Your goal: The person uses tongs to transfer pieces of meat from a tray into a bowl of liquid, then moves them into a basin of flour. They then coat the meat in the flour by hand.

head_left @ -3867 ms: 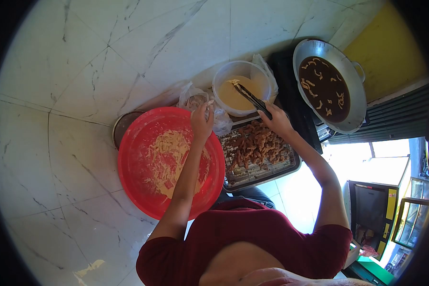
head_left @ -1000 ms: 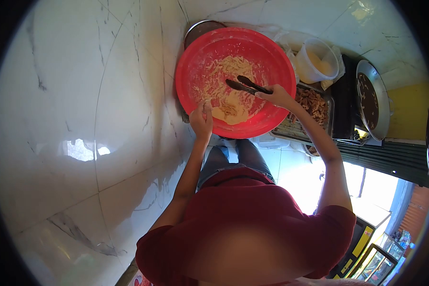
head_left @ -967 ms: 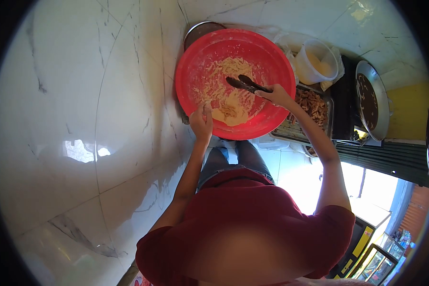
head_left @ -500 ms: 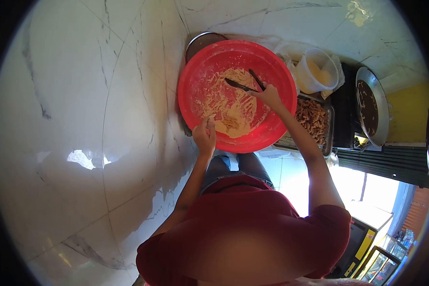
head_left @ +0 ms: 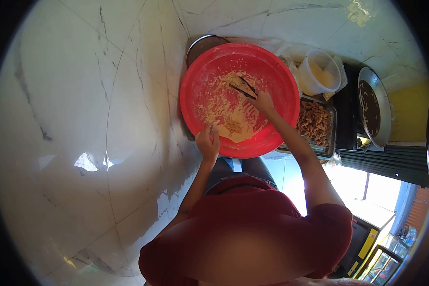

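A wide red basin (head_left: 283, 112) holds pale yellow flour (head_left: 245, 119), spread over its bottom and partly heaped near the front. My right hand (head_left: 262, 102) is wrapped round dark tongs (head_left: 243, 87), whose two arms reach into the flour left of the hand. At the basin's front left rim, my left hand (head_left: 208, 142) is closed with its fingertips pinched together; what they hold, if anything, is too small to name. Just right of those fingertips, some darker, clumpy pieces (head_left: 232, 127) lie on the flour.
Right of the basin, a metal tray (head_left: 332, 128) holds brown fried pieces. Behind it stands a translucent tub (head_left: 319, 71) with something pale yellow inside. Farther right, a wide metal pan (head_left: 383, 100) holds dark liquid with pieces floating in it. A marbled wall rises on the left.
The tongs have moved slightly left and their arms are closer together. My right hand has shifted a little left and down. My left hand remains at the rim, pinched.
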### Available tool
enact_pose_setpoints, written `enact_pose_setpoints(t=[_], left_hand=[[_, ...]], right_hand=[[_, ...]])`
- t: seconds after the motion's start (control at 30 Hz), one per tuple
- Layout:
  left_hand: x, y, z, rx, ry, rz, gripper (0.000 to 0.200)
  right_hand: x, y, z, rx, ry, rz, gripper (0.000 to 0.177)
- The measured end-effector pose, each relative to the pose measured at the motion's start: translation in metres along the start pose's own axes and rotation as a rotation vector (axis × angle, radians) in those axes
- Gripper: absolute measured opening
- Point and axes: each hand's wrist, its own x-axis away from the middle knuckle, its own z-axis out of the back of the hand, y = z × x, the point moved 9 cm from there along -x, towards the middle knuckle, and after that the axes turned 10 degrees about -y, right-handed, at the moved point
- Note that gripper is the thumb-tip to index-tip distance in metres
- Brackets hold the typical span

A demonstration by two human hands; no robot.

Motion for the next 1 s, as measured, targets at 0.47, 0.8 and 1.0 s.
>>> enact_pose_setpoints(t=[0.47, 0.8, 1.0], left_hand=[[-0.001, 0.002, 0.0, 0.006, -0.009, 0.011, 0.019], [0.002, -0.007, -0.005, -0.018, -0.005, 0.033, 0.02], [0.003, -0.011, -0.009, -0.017, -0.021, 0.06, 0.023]], right_hand=[[-0.005, 0.017, 0.005, 0.07, -0.051, 0.188, 0.026], [0.035, -0.016, 0.053, -0.093, -0.014, 0.304, 0.028], [0.052, -0.009, 0.055, -0.135, -0.091, 0.288, 0.028]])
